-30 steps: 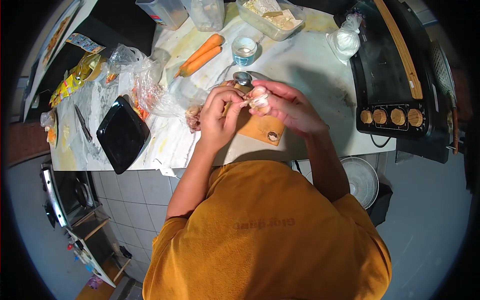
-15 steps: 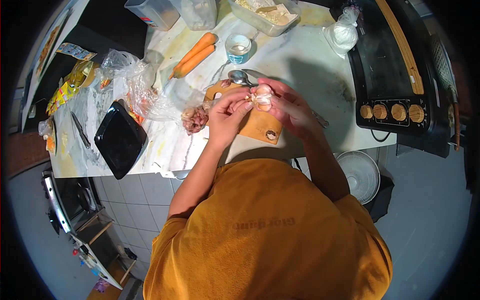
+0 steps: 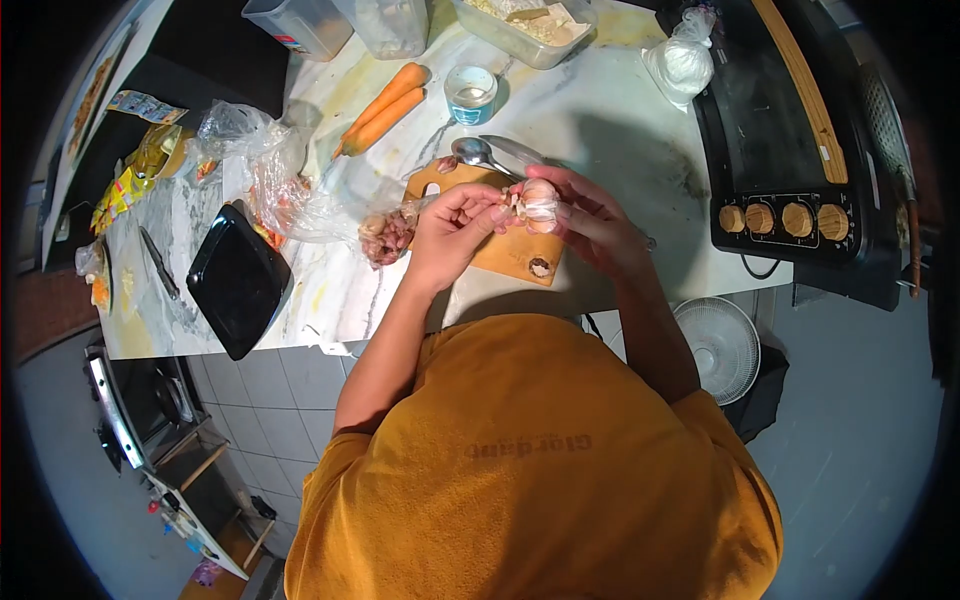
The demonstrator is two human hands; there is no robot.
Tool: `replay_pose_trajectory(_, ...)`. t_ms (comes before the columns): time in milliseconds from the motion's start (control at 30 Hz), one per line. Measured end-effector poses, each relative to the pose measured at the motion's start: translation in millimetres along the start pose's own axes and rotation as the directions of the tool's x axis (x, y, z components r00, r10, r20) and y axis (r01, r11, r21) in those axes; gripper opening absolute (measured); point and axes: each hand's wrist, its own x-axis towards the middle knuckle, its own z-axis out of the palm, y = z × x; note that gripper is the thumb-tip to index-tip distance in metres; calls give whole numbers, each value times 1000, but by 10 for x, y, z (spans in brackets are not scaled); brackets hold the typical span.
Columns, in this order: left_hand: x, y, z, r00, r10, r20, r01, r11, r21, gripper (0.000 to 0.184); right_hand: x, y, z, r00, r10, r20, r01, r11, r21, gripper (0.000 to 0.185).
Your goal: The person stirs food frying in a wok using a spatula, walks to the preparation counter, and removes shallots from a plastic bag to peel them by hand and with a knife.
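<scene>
A garlic bulb (image 3: 540, 203) with pale, purple-tinged skin is held between my two hands, above a wooden cutting board (image 3: 512, 256). My right hand (image 3: 600, 222) grips the bulb from its right side. On the other side, the fingertips of my left hand (image 3: 455, 228) pinch at the stem end of the bulb. Behind the hands a metal spoon (image 3: 474, 152) lies on the board's far edge, beside a knife blade (image 3: 512, 150). Left of the board, shallots (image 3: 385, 238) sit in a clear plastic bag (image 3: 312, 212). One small shallot (image 3: 447, 165) rests on the board.
Two carrots (image 3: 385, 115) and a small round tub (image 3: 471, 95) lie farther back, near plastic containers (image 3: 385, 25). A black tray (image 3: 238, 280) and a knife (image 3: 160, 262) are at left. On the right stand a toaster oven (image 3: 780, 190) and a tied bag of white powder (image 3: 682, 62).
The garlic bulb has turned and shifted slightly right and down. My right hand has moved a little to the right, and its fingers sit differently around the bulb. The view has shifted slightly.
</scene>
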Motion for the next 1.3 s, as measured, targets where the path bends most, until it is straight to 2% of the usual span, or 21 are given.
replay_pose_trajectory(67, 24, 9, -3, 999, -33, -5, 34, 998, 43, 16, -17, 2, -4, 999, -2, -37, 3, 1000, 7, 48)
replay_pose_trajectory(133, 50, 3, -9, 995, -62, -76, 68, 994, 88, 16, -38, -7, -5, 992, 31, -122, -22, 997, 76, 41)
replay_pose_trajectory(233, 63, 28, 10, 991, -107, -82, 118, 982, 145, 16, -76, 15, -72, 987, 8, -161, -1, 999, 46, 41)
replay_pose_trajectory(367, 81, 41, 99, 990, -121, -68, 130, 980, 150, 15, -107, 46, -114, 982, 2, -190, 1, 1000, 20, 42)
replay_pose_trajectory(433, 95, 11, 146, 997, -53, -58, 68, 952, 299, 13, -137, 35, -143, 976, -10, -216, 9, 1000, -9, 41)
replay_pose_trajectory(467, 112, -3, 160, 997, -53, -56, 68, 952, 299, 13, -157, 24, -156, 976, -11, -218, 10, 1000, -9, 41)
replay_pose_trajectory(500, 137, -14, 168, 993, 112, 47, -118, 800, 589, 12, -177, 10, -165, 963, -13, -268, 11, 1000, -12, 39)
replay_pose_trajectory(533, 150, -13, 178, 953, 232, 195, -293, 535, 793, 10, -191, -5, -167, 948, -16, -316, 12, 1000, -14, 38)
replay_pose_trajectory(567, 156, 2, 187, 930, 255, 264, -348, 390, 852, 12, -201, -30, -158, 949, -17, -316, 13, 1000, -14, 38)
replay_pose_trajectory(600, 163, 3, 191, 929, 256, 266, -351, 388, 852, 12, -210, -64, -143, 941, -7, -338, 1, 1000, -17, 37)
replay_pose_trajectory(667, 178, -11, 201, 916, 191, 353, -386, 180, 905, 15, -215, -66, -157, 932, 0, -362, -8, 1000, -19, 37)
replay_pose_trajectory(733, 204, -50, 191, 907, 191, 375, -406, 163, 899, 16, -211, -1, -212, 936, -100, -338, 50, 987, -153, 37)
replay_pose_trajectory(767, 214, -59, 184, 899, 190, 393, -422, 145, 895, 18, -213, 10, -229, 935, -101, -341, 52, 987, -152, 37)
replay_pose_trajectory(900, 215, 79, 198, 905, 243, 349, -402, 217, 890, 22, -205, -14, -172, 934, -99, -344, 17, 972, -234, 37)
replay_pose_trajectory(967, 227, 166, 222, 920, 309, 242, -367, 463, 807, 28, -200, -53, -122, 933, -88, -349, -3, 968, -252, 37)
replay_pose_trajectory(1000, 216, 220, 248, 920, 307, 242, -367, 462, 807, 28, -198, -63, -110, 951, -65, -303, -24, 959, -281, 38)
replay_pose_trajectory(1067, 174, 320, 292, 963, 196, 187, -266, 818, 510, 28, -184, -88, -55, 966, -39, -255, -43, 950, -308, 39)
replay_pose_trajectory(1200, 179, 371, 274, 930, 205, 305, -345, 771, 535, 26, -138, -77, 21, 983, -17, -180, -37, 956, -290, 36)
replay_pose_trajectory(1267, 211, 359, 226, 893, 261, 367, -442, 662, 606, 23, -111, -92, 32, 989, -16, -145, -26, 959, -284, 36)
replay_pose_trajectory(1300, 206, 358, 223, 893, 261, 366, -442, 662, 605, 23, -102, -117, 60, 988, -13, -152, -32, 957, -290, 36)
